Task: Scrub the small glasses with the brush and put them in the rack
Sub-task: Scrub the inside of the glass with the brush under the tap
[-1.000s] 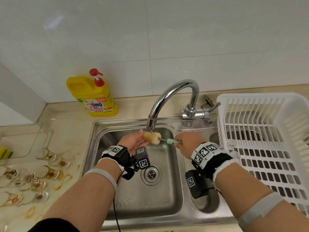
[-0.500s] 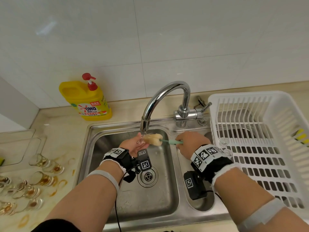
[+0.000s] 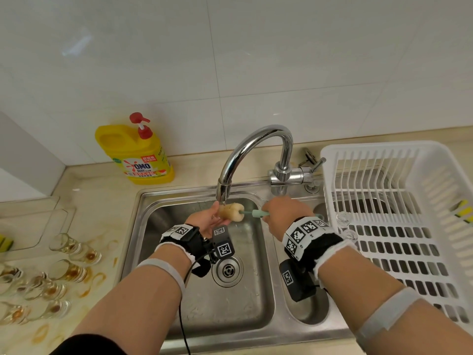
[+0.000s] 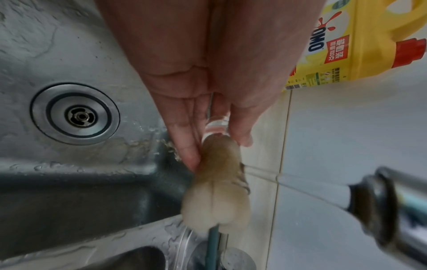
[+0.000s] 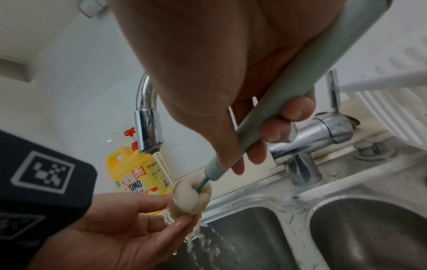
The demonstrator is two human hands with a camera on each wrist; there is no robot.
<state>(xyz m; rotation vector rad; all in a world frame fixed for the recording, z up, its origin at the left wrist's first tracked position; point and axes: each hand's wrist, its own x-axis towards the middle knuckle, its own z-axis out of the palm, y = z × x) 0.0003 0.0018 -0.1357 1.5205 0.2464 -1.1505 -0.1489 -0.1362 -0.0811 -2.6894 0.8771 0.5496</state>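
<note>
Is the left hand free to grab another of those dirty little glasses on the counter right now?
Probably not yet. The left hand is pinching a small glass under the tap while the brush scrubs it. The dirty glasses lie unobstructed on that side.

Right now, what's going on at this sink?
A person is washing small glasses. The left hand holds one small glass under the running tap, while the right hand grips a sponge brush by its green handle and pushes the sponge end into the glass. More dirty glasses lie on the counter to the left. A couple of glasses already sit in the white rack on the right.
</note>
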